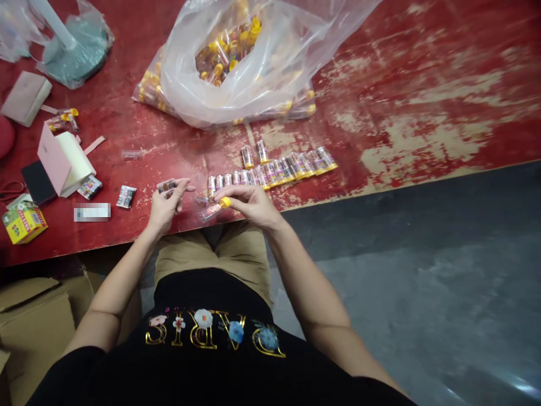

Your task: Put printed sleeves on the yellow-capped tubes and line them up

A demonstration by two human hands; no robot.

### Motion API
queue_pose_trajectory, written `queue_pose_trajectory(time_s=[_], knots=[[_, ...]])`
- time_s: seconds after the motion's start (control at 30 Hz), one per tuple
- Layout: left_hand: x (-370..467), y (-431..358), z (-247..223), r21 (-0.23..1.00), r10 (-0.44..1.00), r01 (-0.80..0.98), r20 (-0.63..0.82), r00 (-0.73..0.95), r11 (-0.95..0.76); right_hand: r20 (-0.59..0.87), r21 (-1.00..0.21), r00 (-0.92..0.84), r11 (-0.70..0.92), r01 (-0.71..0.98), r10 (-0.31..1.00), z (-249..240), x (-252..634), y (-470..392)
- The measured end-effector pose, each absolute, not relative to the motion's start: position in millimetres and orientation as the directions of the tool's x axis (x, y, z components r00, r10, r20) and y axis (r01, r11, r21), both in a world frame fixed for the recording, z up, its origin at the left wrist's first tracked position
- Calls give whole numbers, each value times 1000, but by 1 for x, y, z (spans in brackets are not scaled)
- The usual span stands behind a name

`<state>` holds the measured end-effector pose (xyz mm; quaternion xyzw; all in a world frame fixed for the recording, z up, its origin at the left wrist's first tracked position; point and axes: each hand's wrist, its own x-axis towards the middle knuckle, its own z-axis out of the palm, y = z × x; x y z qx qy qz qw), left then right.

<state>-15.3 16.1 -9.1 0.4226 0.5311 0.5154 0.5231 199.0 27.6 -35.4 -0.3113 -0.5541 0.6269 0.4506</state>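
Observation:
My right hand (249, 206) pinches a clear tube (211, 211) by its yellow cap, near the table's front edge. My left hand (167, 206), a little to the left, holds a small clear packet with dark contents (167, 187) between thumb and fingers. Just beyond my right hand lies a slanting row of several filled tubes (274, 172) with yellow caps toward me. Two more tubes (254, 154) lie behind that row. Farther back sits a large open plastic bag (190, 90) full of yellow-capped tubes.
On the red table (401, 113), at the left, are an open pink notebook (54, 160), a black box (39, 182), a yellow box (25, 223), small packets (125, 196) and red scissors (12, 190). Cardboard boxes (38, 316) stand below the table at the left.

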Motion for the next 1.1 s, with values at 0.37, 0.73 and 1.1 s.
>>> queue_pose_trajectory(time_s=[0.37, 0.73, 1.1], knots=[[-21, 30, 21, 956, 890, 224, -262, 373, 187, 187, -982, -447, 169, -80, 875, 8, 220, 46], [22, 17, 7, 418, 798, -797, -590, 127, 436, 186, -974, 200, 207, -91, 962, -32, 190, -28], [36, 2, 16, 445, 791, -774, -600, 117, 452, 206, -970, 275, 233, -70, 939, -36, 187, -24]])
